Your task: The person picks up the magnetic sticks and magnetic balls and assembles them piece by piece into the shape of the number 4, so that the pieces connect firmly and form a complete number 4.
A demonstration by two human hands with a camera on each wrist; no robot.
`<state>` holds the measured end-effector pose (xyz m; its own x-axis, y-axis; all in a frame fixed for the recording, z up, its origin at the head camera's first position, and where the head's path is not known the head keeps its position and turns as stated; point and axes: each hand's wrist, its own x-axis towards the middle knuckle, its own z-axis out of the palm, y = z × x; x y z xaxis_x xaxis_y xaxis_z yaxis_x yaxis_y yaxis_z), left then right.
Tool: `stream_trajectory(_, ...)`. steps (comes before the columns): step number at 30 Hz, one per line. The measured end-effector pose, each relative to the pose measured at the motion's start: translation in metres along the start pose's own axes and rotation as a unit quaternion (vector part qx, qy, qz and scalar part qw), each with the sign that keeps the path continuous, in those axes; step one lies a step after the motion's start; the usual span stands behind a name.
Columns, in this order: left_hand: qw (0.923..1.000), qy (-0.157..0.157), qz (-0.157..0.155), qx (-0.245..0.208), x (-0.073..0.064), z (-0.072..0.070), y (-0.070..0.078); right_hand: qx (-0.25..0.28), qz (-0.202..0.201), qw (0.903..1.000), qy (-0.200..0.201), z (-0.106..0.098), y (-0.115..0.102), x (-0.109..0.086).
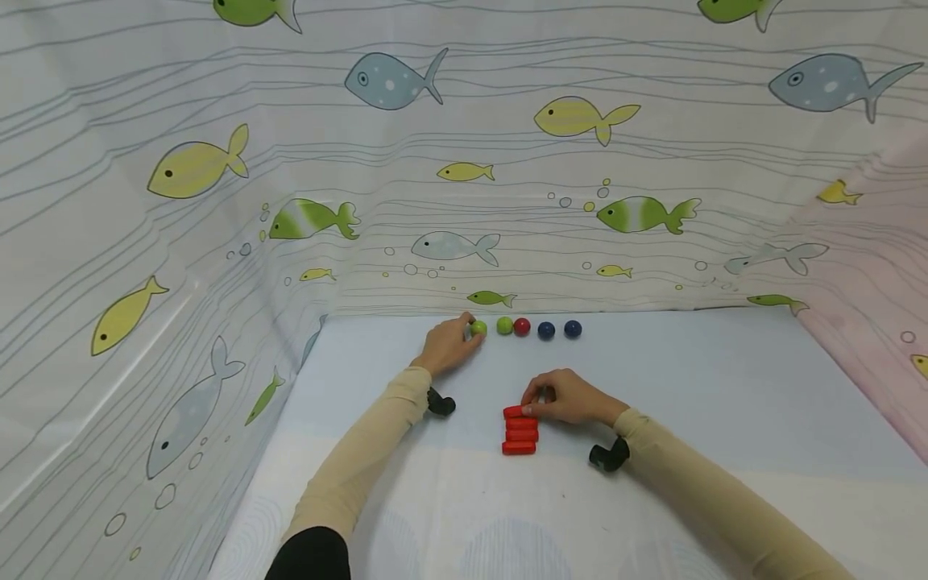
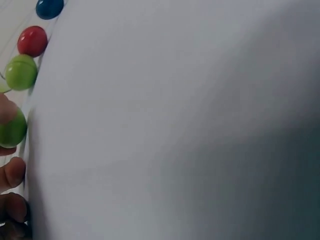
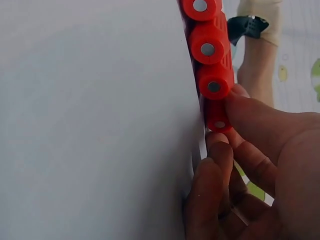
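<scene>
Near the far edge of the table, my left hand [image 1: 447,345] pinches a green ball [image 1: 478,328] between thumb and fingers. That ball is the leftmost of a row: a second green ball [image 1: 504,325], a red ball [image 1: 521,327] and two dark blue balls [image 1: 546,331] follow to its right. Closer in, my right hand [image 1: 569,396] holds the right end of the farthest red cylinder [image 1: 512,412] with thumb and fingertips. More red cylinders [image 1: 519,448] lie side by side in front of it. In the right wrist view their ends show round silvery discs [image 3: 207,49].
A white tabletop [image 1: 689,379] lies under everything. Fish-printed curtains [image 1: 406,193] hang behind it and along the left, with a pinkish part [image 1: 870,322] on the right. Black cameras [image 1: 609,456] are strapped to both wrists.
</scene>
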<state>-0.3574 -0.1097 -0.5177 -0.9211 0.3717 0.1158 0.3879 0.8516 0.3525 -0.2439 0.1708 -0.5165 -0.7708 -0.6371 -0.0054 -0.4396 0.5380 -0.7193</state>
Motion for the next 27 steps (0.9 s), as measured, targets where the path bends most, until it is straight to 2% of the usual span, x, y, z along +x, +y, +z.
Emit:
stream_trajectory(10,1.0,-0.003,-0.006,-0.006,-0.013,-0.003,0.002,0.008,-0.007,0.9999,0.01,0.001,-0.005,0.0)
stream_trajectory(18,0.9988,-0.029,-0.012,-0.038,-0.032,-0.01,0.0,-0.016,0.021,0.9991,0.034,-0.003,-0.005,0.002)
stream_trajectory(27,0.9974,-0.043,0.017,-0.056,-0.056,-0.014,0.002,-0.035,0.049,0.9967,0.054,-0.01,-0.002,0.011)
